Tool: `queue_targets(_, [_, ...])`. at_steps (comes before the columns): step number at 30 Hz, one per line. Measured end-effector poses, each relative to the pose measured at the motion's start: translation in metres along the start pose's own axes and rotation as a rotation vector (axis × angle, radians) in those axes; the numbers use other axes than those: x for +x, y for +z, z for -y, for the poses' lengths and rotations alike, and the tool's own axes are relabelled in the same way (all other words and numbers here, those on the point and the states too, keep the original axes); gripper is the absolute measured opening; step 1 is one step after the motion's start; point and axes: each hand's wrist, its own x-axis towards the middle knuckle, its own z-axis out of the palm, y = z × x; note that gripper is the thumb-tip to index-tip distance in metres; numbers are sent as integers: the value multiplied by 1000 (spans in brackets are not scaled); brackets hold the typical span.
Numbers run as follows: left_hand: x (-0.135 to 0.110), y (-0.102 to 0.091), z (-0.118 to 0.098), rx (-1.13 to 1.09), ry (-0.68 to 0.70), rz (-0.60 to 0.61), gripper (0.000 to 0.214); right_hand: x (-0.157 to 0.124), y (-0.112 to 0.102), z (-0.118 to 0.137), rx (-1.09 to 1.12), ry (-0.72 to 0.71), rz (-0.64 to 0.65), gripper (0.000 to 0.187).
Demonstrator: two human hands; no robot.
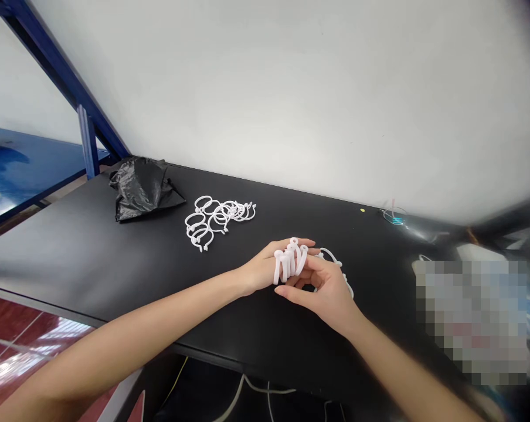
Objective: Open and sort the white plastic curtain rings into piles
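Several white plastic shower curtain rings [289, 262] sit side by side around the fingers of my left hand [265, 266], which carries them with its fingers stretched to the right. Against the right end of this row my right hand [326, 287] has its fingers curled round the rings and the left fingers, its thumb below and apart. The right fingertips are partly hidden. A few more white rings [332, 255] lie on the black table behind my right hand, mostly covered by it. Farther left, a loose pile of the same rings [221, 217] rests on the table, tangled together.
A crumpled black plastic bag [144, 187] stands on the black table [150, 269] at the back left. At the right is a blurred-out pale item [471, 322]. A thin wire with a blue part [394, 220] lies near the wall. Cables [269, 390] hang below the front edge.
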Motion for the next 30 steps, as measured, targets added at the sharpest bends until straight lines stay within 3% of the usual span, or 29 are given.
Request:
queue_targets(5, [-2,-2,1,133,95,5,45,-1,4,-1,69,38,-5,22])
queue_targets(10, [-7,-13,-15,690,247,31,31,1,-2,0,100,69,42,25])
queue_targets(13, [-9,-17,-25,934,275,149,15,2,-7,-2,121,74,108,27])
queue_targets(19, [-8,-16,-24,978,252,245,14,5,-13,-3,152,109,204,38])
queue_targets(26, [-5,-16,-15,1312,259,111,9,4,-13,-1,152,154,206,43])
queue_targets(30, [-6,-13,-18,1215,254,186,8,3,-13,-2,153,158,283,32])
